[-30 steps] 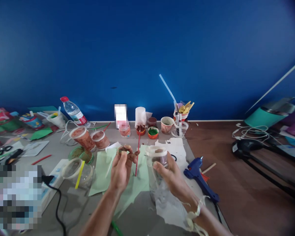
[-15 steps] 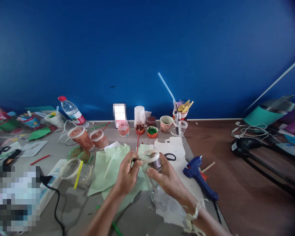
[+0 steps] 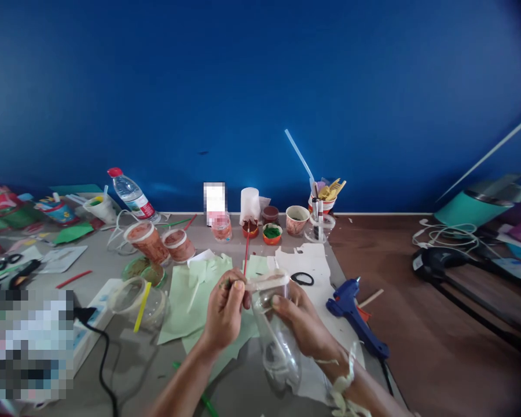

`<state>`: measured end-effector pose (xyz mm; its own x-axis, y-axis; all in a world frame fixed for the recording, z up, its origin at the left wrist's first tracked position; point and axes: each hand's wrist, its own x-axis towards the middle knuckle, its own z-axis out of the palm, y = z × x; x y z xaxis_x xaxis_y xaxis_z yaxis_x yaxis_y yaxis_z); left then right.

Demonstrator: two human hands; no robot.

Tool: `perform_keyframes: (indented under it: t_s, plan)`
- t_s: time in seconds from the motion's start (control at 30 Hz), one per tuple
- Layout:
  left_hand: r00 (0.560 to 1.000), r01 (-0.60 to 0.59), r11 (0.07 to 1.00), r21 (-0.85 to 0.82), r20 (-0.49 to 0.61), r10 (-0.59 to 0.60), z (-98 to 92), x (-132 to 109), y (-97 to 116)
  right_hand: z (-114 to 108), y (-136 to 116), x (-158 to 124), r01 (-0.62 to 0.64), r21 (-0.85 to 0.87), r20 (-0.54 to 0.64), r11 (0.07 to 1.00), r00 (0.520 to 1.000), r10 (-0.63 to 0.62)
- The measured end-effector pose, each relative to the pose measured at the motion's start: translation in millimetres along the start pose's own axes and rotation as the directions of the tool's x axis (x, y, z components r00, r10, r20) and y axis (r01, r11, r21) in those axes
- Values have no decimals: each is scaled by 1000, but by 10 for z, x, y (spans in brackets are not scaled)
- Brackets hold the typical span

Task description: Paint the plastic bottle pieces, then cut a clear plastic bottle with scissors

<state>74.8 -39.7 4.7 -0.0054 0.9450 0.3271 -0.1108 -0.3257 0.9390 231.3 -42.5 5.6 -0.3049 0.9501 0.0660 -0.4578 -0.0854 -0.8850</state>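
Observation:
My right hand [image 3: 306, 321] wraps around a clear plastic bottle [image 3: 278, 353] with its top cut off, thumb on the near side. The bottle tilts, its ridged base pointing down toward me. A whitish strip [image 3: 269, 281] runs along the cut rim. My left hand [image 3: 226, 310] is closed, thumb and fingers pinching the strip's left end beside the rim. Just beyond that hand, a red-handled paintbrush [image 3: 246, 252] leans in a small cup of brown paint [image 3: 250, 230]. Under the hands lie pale green paper [image 3: 178, 315] and torn white paper [image 3: 316, 260].
A blue glue gun [image 3: 358, 318] and a black ring [image 3: 303, 278] are to the right. Leftward stand a clear tub [image 3: 158, 310] with a yellow strip, paint-stained cups [image 3: 145, 240], a power strip [image 3: 98, 313] and a water bottle [image 3: 132, 194]. Green paint [image 3: 272, 233] sits at the back.
The cut bottle has turned in my right hand, so its side and base show more and its opening less. My left hand stays at the rim. The view has shifted slightly.

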Motion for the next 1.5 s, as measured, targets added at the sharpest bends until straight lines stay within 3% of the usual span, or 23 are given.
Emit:
perform_keyframes:
  t_s: [0.13, 0.3, 0.37, 0.4, 0.43, 0.5, 0.63, 0.73, 0.83, 0.97, 1.13, 1.37, 1.5]
  plan:
    - [996, 71, 974, -216, -35, -80, 36, -11, -18, 1, 69, 8, -79, 223, 59, 972, 996, 68]
    - [994, 72, 975, -211, -68, -89, -2, 64, -8, -5, -46, -14, -90, 359, 43, 929, 996, 80]
    - [980, 90, 976, -200, -155, -123, -96, 161, -12, -106, -216, -55, -79, 407, 91, 910, 995, 45]
    - [961, 94, 974, -207, -237, -143, -146, 217, -14, -173, -307, -76, -43, 421, 65, 906, 998, 17]
    - [932, 87, 972, -219, -326, -157, -186, 269, -15, -241, -386, -93, -42, 397, 122, 917, 992, -7]
    - [907, 44, 967, -250, -397, -144, -205, 335, -23, -341, -460, -110, 131, 376, -25, 917, 991, -131]
    - [989, 41, 973, -226, -133, -72, -9, 250, -104, -286, -248, -51, 30, 219, 16, 975, 999, -34]
    - [998, 60, 980, -192, 16, -58, 101, 118, -182, -175, -61, 46, 11, 82, 66, 997, 998, -16]
    - [995, 20, 993, -116, 96, -9, 88, 74, -216, -147, -7, 97, -20, 26, 75, 999, 997, 18]
    - [997, -35, 998, 55, 64, 31, 33, 98, -179, -146, 2, 97, -56, -31, 58, 998, 997, 58]
    - [997, 69, 968, 243, -41, -60, 47, 102, -119, -82, 33, 92, -59, -67, 9, 996, 998, 60]
    - [991, 118, 961, 249, -83, -100, 105, 115, -80, -85, 73, 107, -88, 58, 26, 994, 996, 86]
    - [985, 152, 982, 113, -102, -141, 111, 118, -100, -93, 79, 110, -191, 259, 100, 947, 980, 170]
